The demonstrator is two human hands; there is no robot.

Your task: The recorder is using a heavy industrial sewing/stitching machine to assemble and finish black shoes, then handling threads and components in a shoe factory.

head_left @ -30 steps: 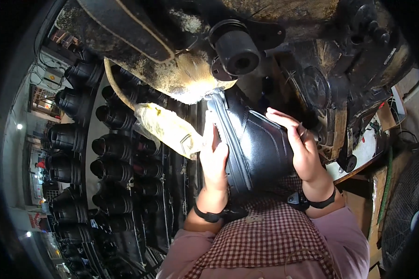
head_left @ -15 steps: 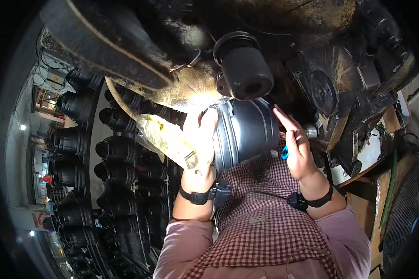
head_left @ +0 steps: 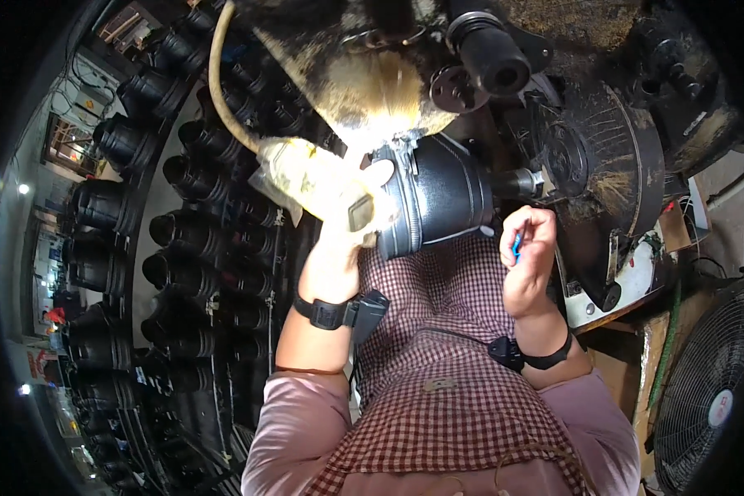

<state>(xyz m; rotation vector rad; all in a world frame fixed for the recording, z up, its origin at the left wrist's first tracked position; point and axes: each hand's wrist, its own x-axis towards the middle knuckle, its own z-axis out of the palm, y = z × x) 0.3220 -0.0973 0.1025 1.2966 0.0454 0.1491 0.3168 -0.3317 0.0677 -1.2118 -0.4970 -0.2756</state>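
Observation:
A black leather boot or shoe (head_left: pixel 446 190) with a ribbed edge and stitched seams is tilted beneath the machine head (head_left: pixel 492 54). My left hand (head_left: pixel 364 178) grips its left end, with the thumb lying on the edge; glare and a yellowish plastic-wrapped lamp (head_left: pixel 310 178) hide most of the other fingers. To the right of the boot, apart from it, my right hand (head_left: pixel 527 248) is closed around a small blue item (head_left: pixel 517 244). Only a bit of that item shows, so its kind is unclear.
Racks with several rows of black footwear (head_left: pixel 182 240) stand at the left. A pale cord (head_left: pixel 219 74) runs up from the lamp. Dark machine wheels (head_left: pixel 612 157) stand at the right above a white table edge (head_left: pixel 628 285). A fan (head_left: pixel 711 397) is at lower right.
My right hand has come off the boot, moving down and curling closed around the blue item. My left hand still holds the boot. The whole view has shifted, showing more of the fan.

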